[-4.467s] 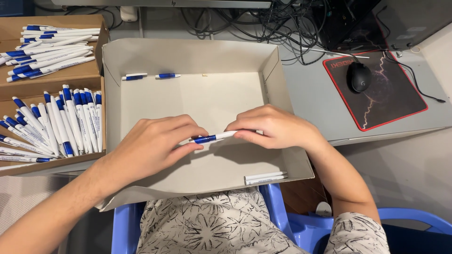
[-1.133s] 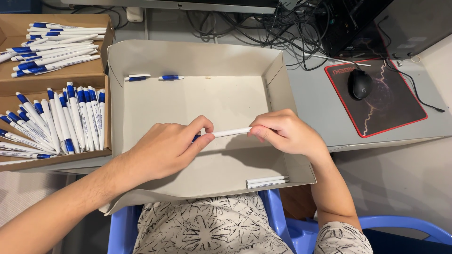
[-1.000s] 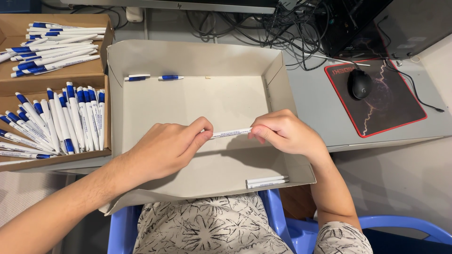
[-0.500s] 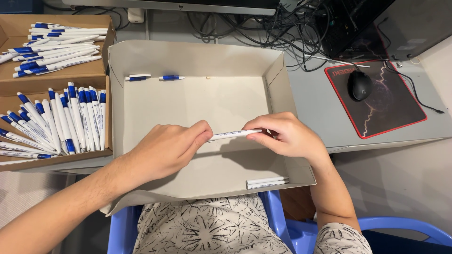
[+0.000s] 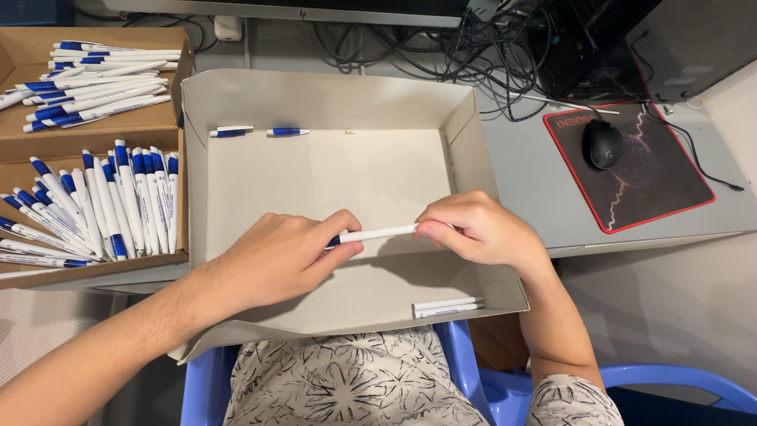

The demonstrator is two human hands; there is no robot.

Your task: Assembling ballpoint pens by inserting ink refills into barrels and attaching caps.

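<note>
Both hands are meeting over the middle of a shallow grey cardboard tray (image 5: 331,102), sharing one white pen (image 5: 377,233) that is lying almost level between them. The left hand (image 5: 284,260) is closing its thumb and fingers around the pen's blue end, the fingers curled in tight, while the right hand (image 5: 477,229) is pinching the opposite, white end between thumb and fingertips — neither hand is holding anything else. The pen is hovering above the tray floor rather than resting on it. Along the tray's far wall two short pen parts, white and blue (image 5: 230,131) and mostly blue (image 5: 288,132), are lying end to end, and near the front right corner a pair of white pen barrels (image 5: 446,306) is sitting side by side. To the left, two brown cardboard boxes (image 5: 95,134) are holding many white-and-blue pens (image 5: 118,197). On the desk to the right, a black mouse (image 5: 602,143) is resting on a red-edged mouse pad (image 5: 670,189).
</note>
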